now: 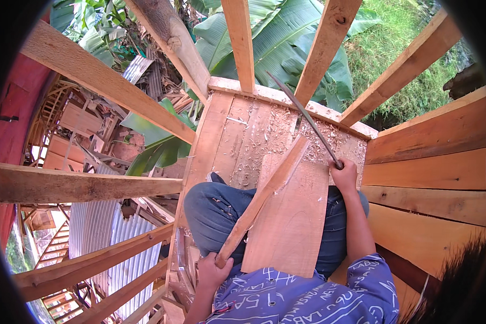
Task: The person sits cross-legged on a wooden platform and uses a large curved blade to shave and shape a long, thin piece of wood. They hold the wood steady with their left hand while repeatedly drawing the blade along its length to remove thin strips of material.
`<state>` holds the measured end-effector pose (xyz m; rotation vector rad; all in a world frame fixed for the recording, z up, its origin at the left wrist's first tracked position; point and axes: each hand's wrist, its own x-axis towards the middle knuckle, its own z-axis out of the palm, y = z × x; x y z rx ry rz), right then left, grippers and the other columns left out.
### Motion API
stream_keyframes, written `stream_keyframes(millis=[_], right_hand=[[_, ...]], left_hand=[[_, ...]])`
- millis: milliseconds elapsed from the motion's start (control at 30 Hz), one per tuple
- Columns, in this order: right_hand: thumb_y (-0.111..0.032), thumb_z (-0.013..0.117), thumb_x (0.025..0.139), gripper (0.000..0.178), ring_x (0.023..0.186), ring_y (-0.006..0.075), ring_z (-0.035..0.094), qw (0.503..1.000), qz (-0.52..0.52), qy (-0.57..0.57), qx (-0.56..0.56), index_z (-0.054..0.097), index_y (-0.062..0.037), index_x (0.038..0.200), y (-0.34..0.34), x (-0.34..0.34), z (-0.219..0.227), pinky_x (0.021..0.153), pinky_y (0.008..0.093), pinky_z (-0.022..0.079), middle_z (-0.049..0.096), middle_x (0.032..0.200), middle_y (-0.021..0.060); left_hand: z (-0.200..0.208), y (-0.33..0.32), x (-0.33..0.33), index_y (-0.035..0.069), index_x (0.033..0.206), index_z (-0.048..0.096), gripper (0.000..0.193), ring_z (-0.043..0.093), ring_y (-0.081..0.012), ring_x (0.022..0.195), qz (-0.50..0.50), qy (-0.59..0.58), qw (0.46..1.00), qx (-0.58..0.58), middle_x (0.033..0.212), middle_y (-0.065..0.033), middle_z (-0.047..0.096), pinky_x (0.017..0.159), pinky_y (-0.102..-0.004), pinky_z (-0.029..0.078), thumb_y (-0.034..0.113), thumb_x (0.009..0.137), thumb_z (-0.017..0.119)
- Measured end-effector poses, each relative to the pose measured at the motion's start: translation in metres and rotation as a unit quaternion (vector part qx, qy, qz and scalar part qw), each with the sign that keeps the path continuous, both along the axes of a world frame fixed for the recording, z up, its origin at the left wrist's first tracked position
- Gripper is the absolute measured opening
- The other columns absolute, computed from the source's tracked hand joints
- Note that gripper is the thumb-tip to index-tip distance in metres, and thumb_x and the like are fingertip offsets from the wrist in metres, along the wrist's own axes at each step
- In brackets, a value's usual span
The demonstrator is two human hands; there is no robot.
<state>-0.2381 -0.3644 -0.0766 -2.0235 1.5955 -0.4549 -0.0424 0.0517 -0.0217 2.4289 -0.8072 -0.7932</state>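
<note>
My left hand (213, 271) is closed round the lower end of a rough wooden stick (264, 197). The stick slants up and to the right across a wide flat board (291, 227), which lies over my lap between my knees. In my right hand (344, 175) is the handle of a machete (313, 123). Its long, thin blade points away and to the left, above the shavings, with the tip near the far edge of the platform. The blade appears apart from the stick. Pale cut patches show along the stick's upper part.
I sit on a plank platform (224, 127) strewn with wood shavings (270, 129). Upright posts (240, 48) ring its far and left sides. A plank wall (424, 170) stands at the right. Beyond the left edge, corrugated metal sheets (92, 229) and timber scraps lie lower down.
</note>
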Motion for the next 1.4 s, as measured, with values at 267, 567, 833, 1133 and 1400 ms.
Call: stream_keyframes(millis=[267,567,833,1133,1400], right_hand=[[-0.026,0.072,0.078,0.029,0.050,0.0327,0.055,0.995,0.035,-0.068,-0.063,0.060,-0.0022,0.067,0.011,-0.001,0.013,0.049,0.0395,0.040,0.052,0.055,0.0156],[-0.018,0.068,0.070,0.017,0.059,0.0318,0.061,0.978,0.162,-0.050,-0.123,0.058,-0.0065,0.064,0.038,0.015,0.026,0.054,0.0407,0.045,0.059,0.061,0.0125],[-0.016,0.070,0.056,0.018,0.062,0.0291,0.061,0.959,0.251,-0.013,-0.133,0.056,-0.0082,0.063,0.031,0.019,0.009,0.058,0.0403,0.047,0.058,0.064,0.0084],[-0.016,0.068,0.063,0.012,0.060,0.0290,0.059,0.964,0.210,0.005,-0.161,0.058,-0.0089,0.064,0.018,0.020,0.011,0.057,0.0397,0.045,0.058,0.062,0.0082],[-0.019,0.068,0.063,0.017,0.062,0.0288,0.060,0.963,0.182,0.020,-0.195,0.055,-0.0077,0.064,0.012,0.014,0.007,0.058,0.0396,0.044,0.057,0.062,0.0089]], left_hand=[[0.021,-0.011,0.006,-0.003,0.076,0.062,0.036,0.062,-0.0317,0.055,0.035,0.082,0.996,0.002,0.058,-0.0179,0.058,0.054,-0.0383,0.047,0.032,0.084,0.067],[0.007,-0.012,-0.003,-0.004,0.069,0.059,0.049,0.059,-0.0310,0.050,0.025,0.001,0.999,0.020,0.053,-0.0186,0.054,0.050,-0.0395,0.044,0.039,0.092,0.056],[-0.006,-0.007,0.000,-0.004,0.064,0.057,0.052,0.058,-0.0335,0.048,0.006,-0.035,0.998,0.046,0.052,-0.0205,0.053,0.048,-0.0400,0.043,0.040,0.091,0.057],[0.003,-0.024,0.003,-0.006,0.057,0.054,0.058,0.056,-0.0327,0.045,0.011,-0.028,0.997,0.066,0.048,-0.0201,0.050,0.046,-0.0398,0.041,0.042,0.090,0.056],[0.001,-0.026,0.006,-0.006,0.056,0.054,0.061,0.053,-0.0325,0.043,0.014,-0.010,0.997,0.080,0.047,-0.0214,0.046,0.046,-0.0416,0.039,0.045,0.090,0.056]])
